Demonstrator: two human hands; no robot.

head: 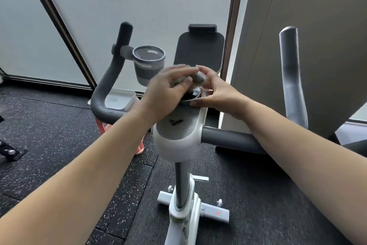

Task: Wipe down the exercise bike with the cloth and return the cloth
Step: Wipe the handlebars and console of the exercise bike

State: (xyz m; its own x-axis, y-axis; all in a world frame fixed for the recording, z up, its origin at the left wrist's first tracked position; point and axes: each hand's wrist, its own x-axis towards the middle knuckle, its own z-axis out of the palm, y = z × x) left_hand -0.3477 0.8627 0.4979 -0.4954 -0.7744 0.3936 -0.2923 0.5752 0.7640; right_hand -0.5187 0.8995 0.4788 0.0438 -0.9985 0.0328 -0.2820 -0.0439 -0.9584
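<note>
The exercise bike's white and grey console housing (174,137) fills the middle of the view, with grey handlebars curving up on both sides. A round black display (191,95) with a silver rim sits at its far end. My left hand (168,89) is blurred over the display, closed on a small grey cloth (195,78) that pokes out between both hands. My right hand (216,91) rests against the display's right side, thumb along the rim and fingertips touching the cloth. Most of the cloth is hidden under my fingers.
A grey cup holder (149,62) hangs off the left handlebar (111,70). A dark tablet tray (198,50) stands behind the display. The right handlebar (292,78) rises at right. A white and coral bin (121,99) sits on the speckled black floor by the frosted glass wall.
</note>
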